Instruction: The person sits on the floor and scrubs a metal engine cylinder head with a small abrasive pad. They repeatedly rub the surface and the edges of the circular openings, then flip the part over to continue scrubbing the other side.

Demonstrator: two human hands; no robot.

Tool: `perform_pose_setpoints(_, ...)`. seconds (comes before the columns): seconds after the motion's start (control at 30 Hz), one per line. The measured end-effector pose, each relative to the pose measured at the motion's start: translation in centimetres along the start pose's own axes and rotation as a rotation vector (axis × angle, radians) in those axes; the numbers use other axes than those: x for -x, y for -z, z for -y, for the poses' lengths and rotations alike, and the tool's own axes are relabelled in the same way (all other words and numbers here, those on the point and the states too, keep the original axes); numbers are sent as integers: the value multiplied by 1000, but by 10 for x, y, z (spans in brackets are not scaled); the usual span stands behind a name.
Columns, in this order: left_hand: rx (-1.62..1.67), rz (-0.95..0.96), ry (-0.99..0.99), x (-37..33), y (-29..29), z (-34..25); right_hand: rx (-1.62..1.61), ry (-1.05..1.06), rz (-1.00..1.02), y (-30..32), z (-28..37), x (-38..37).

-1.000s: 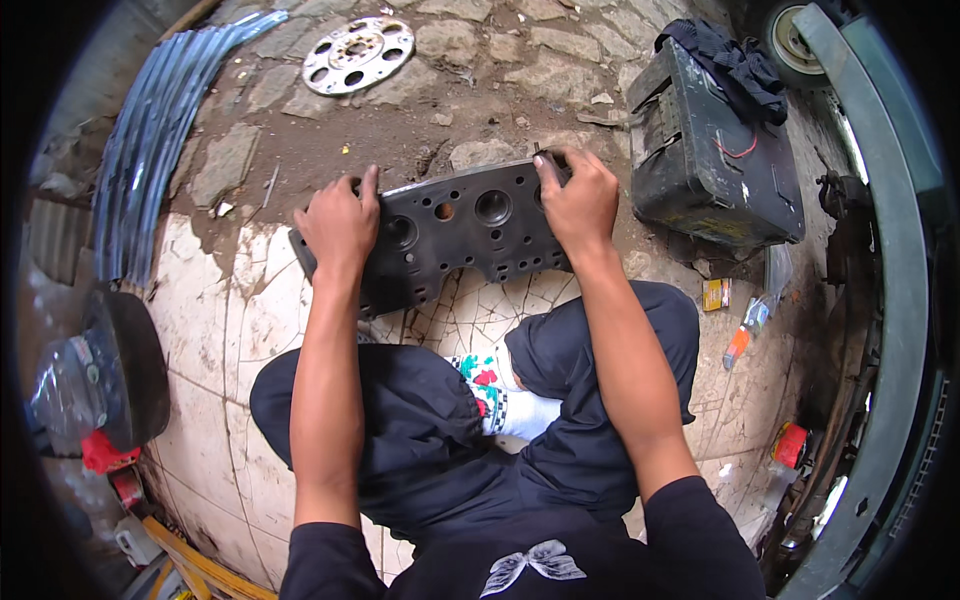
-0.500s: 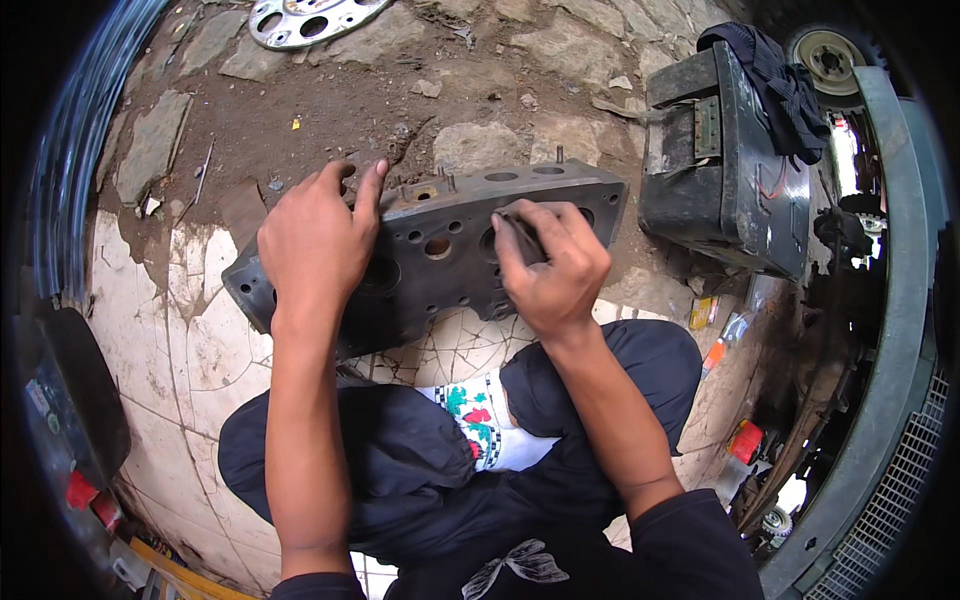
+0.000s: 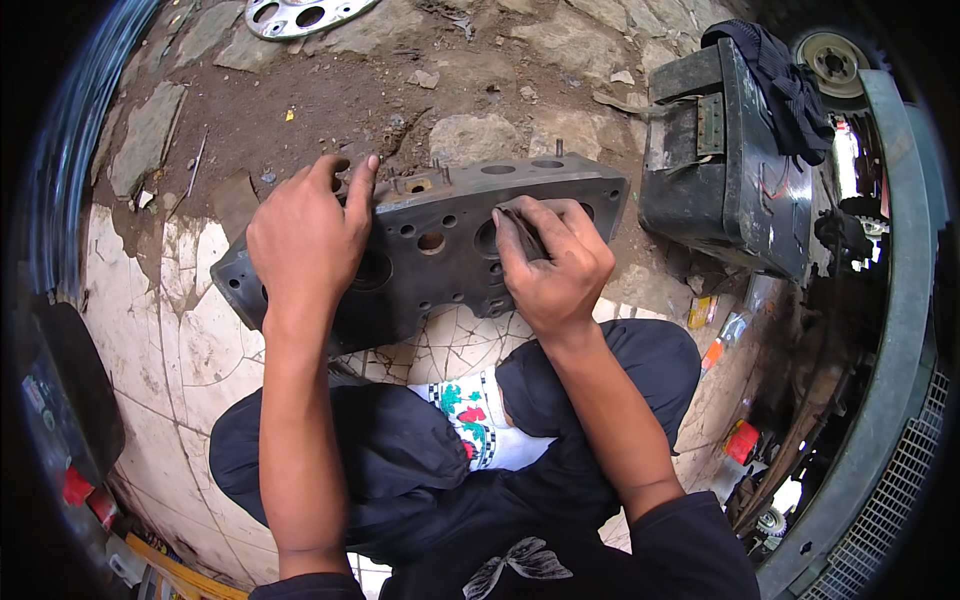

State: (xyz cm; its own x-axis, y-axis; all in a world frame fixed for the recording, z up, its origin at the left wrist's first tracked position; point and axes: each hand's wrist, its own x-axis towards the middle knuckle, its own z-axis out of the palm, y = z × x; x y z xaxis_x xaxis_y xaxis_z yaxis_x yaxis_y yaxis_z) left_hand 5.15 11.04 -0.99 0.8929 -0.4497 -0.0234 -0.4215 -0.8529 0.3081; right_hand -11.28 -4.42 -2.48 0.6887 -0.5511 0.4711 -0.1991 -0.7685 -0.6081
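Note:
A dark metal engine cylinder head [image 3: 440,270] stands on its edge in front of my knees, its flat holed face toward me. My left hand [image 3: 308,228] is over its left end, thumb raised and apart from the bent fingers, nothing seen between them. Whether it touches the metal I cannot tell. My right hand [image 3: 556,262] is closed, thumb against fingers, around a dark, thin folded piece [image 3: 527,238]. That piece is at the head's face near a large round opening on the right; its kind is mostly hidden by my fingers.
Right of the cylinder head stands a black battery-like box [image 3: 690,190] with a dark cloth [image 3: 770,85] on top. A silver holed disc [image 3: 305,18] lies at the far side. Cracked white tiles [image 3: 160,330] meet dirt and flat stones [image 3: 475,140]. A green metal bar [image 3: 895,300] runs along the right.
My left hand and the left end of the cylinder head appear slightly farther left. My right hand keeps its hold and has barely moved.

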Motion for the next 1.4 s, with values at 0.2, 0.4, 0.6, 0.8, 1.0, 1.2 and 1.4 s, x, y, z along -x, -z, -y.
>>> perform_pose_setpoints(0.2,7,20,-6,2,-4,4,43,-30,-17,5,-5,-2)
perform_pose_setpoints(0.4,17,38,11,1,0,2,90,-102,-121,15,-20,-13)
perform_pose_setpoints(0.6,0,-31,-4,1,-2,3,24,-64,-71,10,-16,-8)
perform_pose_setpoints(0.8,-10,-12,7,-1,-4,1,-75,-52,19,0,4,7)
perform_pose_setpoints(1.0,7,-44,-11,1,-7,2,-27,-61,-12,3,0,3)
perform_pose_setpoints(1.2,11,-82,-16,3,-6,5,65,-98,-136,11,-23,-11)
perform_pose_setpoints(1.4,6,-109,-17,1,-9,3,-23,2,-18,-3,-5,9)
